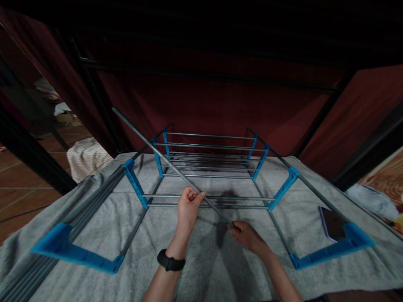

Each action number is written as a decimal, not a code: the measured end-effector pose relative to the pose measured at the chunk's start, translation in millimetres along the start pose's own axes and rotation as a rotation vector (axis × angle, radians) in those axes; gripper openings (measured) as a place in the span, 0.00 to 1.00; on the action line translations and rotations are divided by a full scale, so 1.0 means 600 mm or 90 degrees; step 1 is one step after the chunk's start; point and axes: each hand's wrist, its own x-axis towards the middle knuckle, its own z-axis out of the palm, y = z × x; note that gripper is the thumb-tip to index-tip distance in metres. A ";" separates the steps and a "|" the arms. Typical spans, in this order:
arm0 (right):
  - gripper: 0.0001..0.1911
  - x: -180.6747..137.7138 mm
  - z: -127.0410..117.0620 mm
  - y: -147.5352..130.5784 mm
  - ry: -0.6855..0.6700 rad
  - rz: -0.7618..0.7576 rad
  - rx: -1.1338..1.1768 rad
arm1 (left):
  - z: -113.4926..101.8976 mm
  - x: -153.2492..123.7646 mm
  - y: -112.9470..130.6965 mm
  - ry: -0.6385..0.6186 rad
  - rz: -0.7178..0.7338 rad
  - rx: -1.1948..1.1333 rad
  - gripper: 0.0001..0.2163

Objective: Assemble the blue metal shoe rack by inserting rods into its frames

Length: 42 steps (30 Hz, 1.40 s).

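Observation:
A long grey metal rod (170,162) slants across the view, its far end up at the left. My left hand (189,202) pinches it along its lower half, and my right hand (247,235) grips it at its near end. Beyond and around my hands lies a rack frame of grey tubes with blue plastic brackets, such as a left bracket (136,184) and a right bracket (284,189). Several crossbars (214,146) join the brackets at the back. My left hand is just in front of the nearest crossbars; I cannot tell whether it touches them.
A grey blanket (201,268) covers the surface under the frame. Several loose rods (37,277) lie along the left side. A phone (331,224) rests at the right near a blue bracket. Dark red curtains (220,100) and dark posts stand behind.

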 end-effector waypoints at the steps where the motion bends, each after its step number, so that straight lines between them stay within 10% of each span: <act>1: 0.05 -0.002 -0.007 0.000 -0.010 0.001 -0.003 | 0.001 -0.001 -0.001 -0.005 -0.003 0.005 0.15; 14: 0.11 -0.033 -0.110 0.000 -0.107 0.063 0.139 | -0.028 0.011 0.024 0.062 0.018 -0.048 0.21; 32: 0.08 0.003 -0.166 0.029 0.390 0.051 0.784 | 0.010 -0.010 0.005 -0.008 -0.063 -0.138 0.18; 42: 0.04 0.006 -0.170 -0.006 0.483 -0.068 0.753 | -0.055 0.023 0.026 0.190 -0.053 -0.195 0.10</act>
